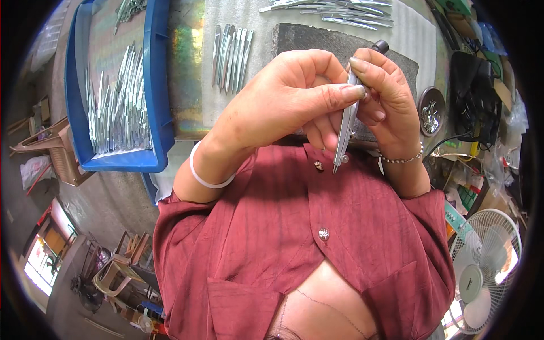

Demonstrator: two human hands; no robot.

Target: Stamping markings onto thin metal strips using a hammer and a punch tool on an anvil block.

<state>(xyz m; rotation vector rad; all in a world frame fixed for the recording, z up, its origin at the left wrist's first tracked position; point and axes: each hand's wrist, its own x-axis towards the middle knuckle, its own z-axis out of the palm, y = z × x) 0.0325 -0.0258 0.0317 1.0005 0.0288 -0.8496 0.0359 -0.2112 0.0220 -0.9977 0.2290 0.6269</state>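
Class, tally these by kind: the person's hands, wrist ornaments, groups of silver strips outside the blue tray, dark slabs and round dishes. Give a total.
Hands (left hand, right hand): 2
Wrist ornaments (white band, beaded bracelet): 2
Strip groups: 2
Dark slab: 1
Round dish: 1
Total: 8

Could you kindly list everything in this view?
Slim pointed metal tool: one, silver, centre
Plastic tray: one, blue, upper left
Sheet: one, white, top
Metal strips: many, silver, tray and sheet
Slab: one, grey, on sheet
Cylindrical cap: one, black, near slab
Bowl with small parts: one, dark, right
Electric fan: one, white, lower right
Chairs: two or more, brownish, left
Other clutter: uncounted, mixed, both sides
Bangle: one, white, left wrist
Beaded bracelet: one, metallic, right wrist
Shirt: one, maroon, below centre
Left hand: one, bare, centre
Right hand: one, bare, centre right
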